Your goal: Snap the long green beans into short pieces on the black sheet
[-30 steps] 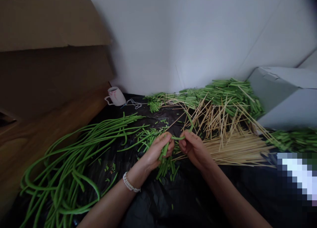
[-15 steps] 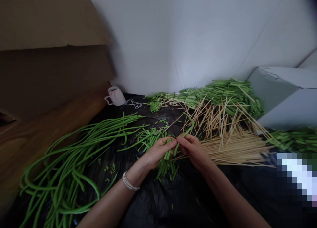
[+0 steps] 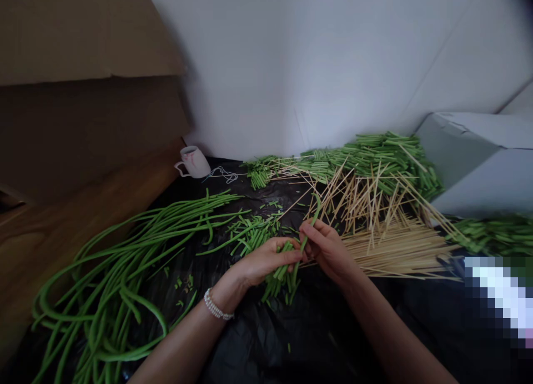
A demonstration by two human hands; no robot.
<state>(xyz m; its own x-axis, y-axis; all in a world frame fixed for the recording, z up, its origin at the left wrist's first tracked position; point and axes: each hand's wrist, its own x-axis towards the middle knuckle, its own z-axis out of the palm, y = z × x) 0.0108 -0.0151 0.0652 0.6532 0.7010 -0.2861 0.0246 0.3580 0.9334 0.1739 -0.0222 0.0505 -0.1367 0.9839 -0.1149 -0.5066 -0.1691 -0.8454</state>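
Observation:
My left hand (image 3: 266, 260) is closed round a bundle of short cut green bean pieces (image 3: 280, 273) that hang down from its fingers. My right hand (image 3: 328, 248) pinches a long green bean (image 3: 313, 217) that curves up and away from the fingers. Both hands meet over the black plastic sheet (image 3: 291, 339). A pearl bracelet (image 3: 215, 307) is on my left wrist. More cut pieces (image 3: 252, 232) lie just behind my left hand.
A heap of whole long beans (image 3: 125, 262) lies at the left. Bamboo skewers (image 3: 391, 234) spread out at the right, with skewered beans (image 3: 375, 156) piled behind. A white mug (image 3: 192, 161) stands by the wall. A cardboard box (image 3: 83, 84) and a grey box (image 3: 483, 161) flank the area.
My hands drew together from a small gap, then dropped slightly. The long bean in my right hand swung from level to nearly upright.

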